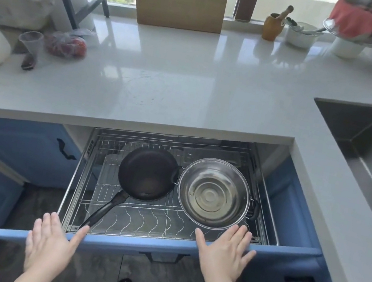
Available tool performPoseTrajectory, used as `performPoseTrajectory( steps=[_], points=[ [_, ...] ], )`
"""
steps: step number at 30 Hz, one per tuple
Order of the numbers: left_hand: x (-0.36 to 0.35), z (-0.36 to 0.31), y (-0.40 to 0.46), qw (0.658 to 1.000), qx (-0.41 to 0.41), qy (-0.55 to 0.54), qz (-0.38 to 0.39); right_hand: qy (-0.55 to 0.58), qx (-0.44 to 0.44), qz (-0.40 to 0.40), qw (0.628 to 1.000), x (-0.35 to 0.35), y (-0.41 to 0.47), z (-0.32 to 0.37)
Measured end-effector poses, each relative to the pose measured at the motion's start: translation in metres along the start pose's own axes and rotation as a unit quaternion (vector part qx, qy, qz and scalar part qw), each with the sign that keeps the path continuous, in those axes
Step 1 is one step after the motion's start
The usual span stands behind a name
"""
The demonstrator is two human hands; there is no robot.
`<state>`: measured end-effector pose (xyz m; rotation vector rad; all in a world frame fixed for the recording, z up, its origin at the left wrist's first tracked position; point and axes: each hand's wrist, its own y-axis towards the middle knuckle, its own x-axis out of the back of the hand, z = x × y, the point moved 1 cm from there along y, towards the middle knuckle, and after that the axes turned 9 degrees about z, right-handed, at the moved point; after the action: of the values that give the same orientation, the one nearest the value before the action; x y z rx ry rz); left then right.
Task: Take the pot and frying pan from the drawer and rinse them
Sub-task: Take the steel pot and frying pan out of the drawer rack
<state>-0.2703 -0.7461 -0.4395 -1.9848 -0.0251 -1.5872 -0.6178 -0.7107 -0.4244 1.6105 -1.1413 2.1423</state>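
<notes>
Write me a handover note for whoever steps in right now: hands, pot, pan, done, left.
Left hand: open, empty, over the drawer front near the pan handle's tip.
Right hand: open, empty, at the drawer front just short of the pot.
Pan: in the open drawer's wire rack, left side, handle pointing toward the left hand.
Pot: in the rack, right of the pan.
Sink: to the right, nothing visible in it.
Done: drawer open.
Left: lift both out, carry to the sink, rinse.
</notes>
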Motion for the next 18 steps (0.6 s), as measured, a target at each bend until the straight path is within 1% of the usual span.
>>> performPoseTrajectory(
  steps=[6, 8, 10, 13, 18],
  points=[
    [0.005, -0.003, 0.004, 1.0, 0.002, -0.005, 0.005, 0.018, 0.014, 0.014, 1.0, 0.006, 0.002, -0.003],
    [0.007, -0.012, 0.003, 1.0, -0.022, -0.011, -0.009, 0.024, 0.032, 0.016, 0.999, 0.011, 0.005, -0.01],
    [0.008, -0.032, 0.003, 0.998, -0.068, -0.002, -0.017, 0.023, 0.057, 0.002, 0.998, 0.02, 0.015, -0.021],
    [0.007, -0.08, 0.008, 0.987, -0.158, 0.016, 0.012, 0.034, 0.09, -0.007, 0.995, 0.033, 0.047, -0.041],
    [-0.001, -0.175, 0.035, 0.95, -0.294, 0.072, 0.081, 0.022, 0.134, 0.051, 0.989, 0.053, 0.12, -0.059]
  ],
)
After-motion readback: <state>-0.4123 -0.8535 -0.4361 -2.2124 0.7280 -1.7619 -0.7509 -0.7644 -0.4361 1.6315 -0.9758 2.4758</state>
